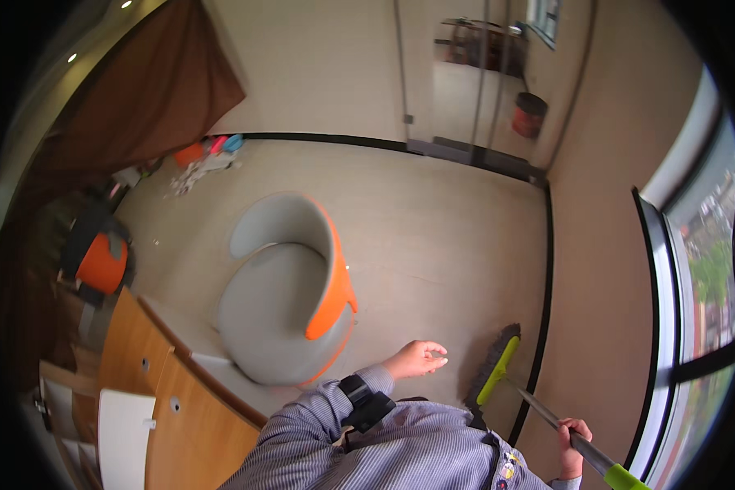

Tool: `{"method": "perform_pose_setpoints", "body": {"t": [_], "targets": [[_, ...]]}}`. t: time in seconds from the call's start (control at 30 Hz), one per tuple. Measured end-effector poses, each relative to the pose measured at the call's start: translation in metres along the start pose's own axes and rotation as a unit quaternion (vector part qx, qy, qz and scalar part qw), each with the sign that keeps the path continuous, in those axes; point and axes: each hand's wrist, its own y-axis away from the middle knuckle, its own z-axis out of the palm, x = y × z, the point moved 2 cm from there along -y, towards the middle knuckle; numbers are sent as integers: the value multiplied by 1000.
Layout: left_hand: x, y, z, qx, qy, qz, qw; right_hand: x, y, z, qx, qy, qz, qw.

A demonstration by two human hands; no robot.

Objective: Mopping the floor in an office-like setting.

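Note:
My left hand [418, 359] is held out over the floor in front of my body, its fingers apart and nothing in it. My right hand [573, 444] is closed around the grey metal pole [542, 409] of a mop at the lower right. The mop's lime-green head with dark grey fringe [493, 370] lies at the floor near the right wall; a lime-green grip shows at the pole's other end. Nearest my left hand, to its left, stands a grey tub chair with an orange outer shell [285, 300].
A curved wooden desk [199, 410] is at the lower left. A brown curtain [159, 86] hangs at the upper left, with cloths and coloured items [205, 162] beneath. A glass door [459, 92] stands ahead, a window [704, 263] to the right. Another orange-and-black chair [102, 262] is far left.

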Motion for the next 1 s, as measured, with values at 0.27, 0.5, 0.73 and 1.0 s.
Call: {"method": "perform_pose_setpoints", "body": {"t": [0.27,0.5,0.73,1.0], "targets": [[-35,70,10,197,70,-8,978,54,-131,-48,96,-64,-85,990],[-61,108,42,335,119,-46,934,52,-216,-24,25,-69,-152,986],[-60,116,28,337,205,-88,915,27,-251,29,-14,-137,-136,981],[-35,57,-39,295,172,-102,934,25,-279,80,27,-127,-90,987]]}}
